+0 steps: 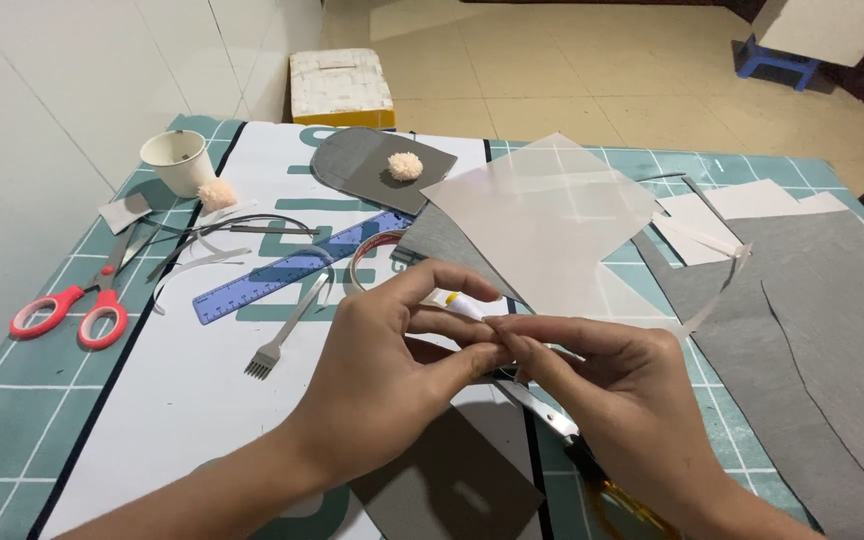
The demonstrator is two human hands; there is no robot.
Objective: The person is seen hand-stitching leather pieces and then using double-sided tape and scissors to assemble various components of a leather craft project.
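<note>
My left hand [392,375] and my right hand [617,395] meet above the middle of the green cutting mat [12,420]. Both pinch one end of a thin pale strip [714,292], fingertips touching. The strip trails off to the right over grey felt [832,330]. Just behind my left fingers lies a small white tube with a yellow band [455,300]. Under my right hand rests a craft knife [550,413] with an amber handle. A grey felt piece [452,490] sits below my left wrist.
Red scissors [77,305], a blue ruler [292,268], a pronged metal tool [274,350] and a tape ring [367,262] lie to the left. Farther back are a paper cup [178,160], two pom-poms [405,166], a translucent sheet [547,220] and white paper [732,205].
</note>
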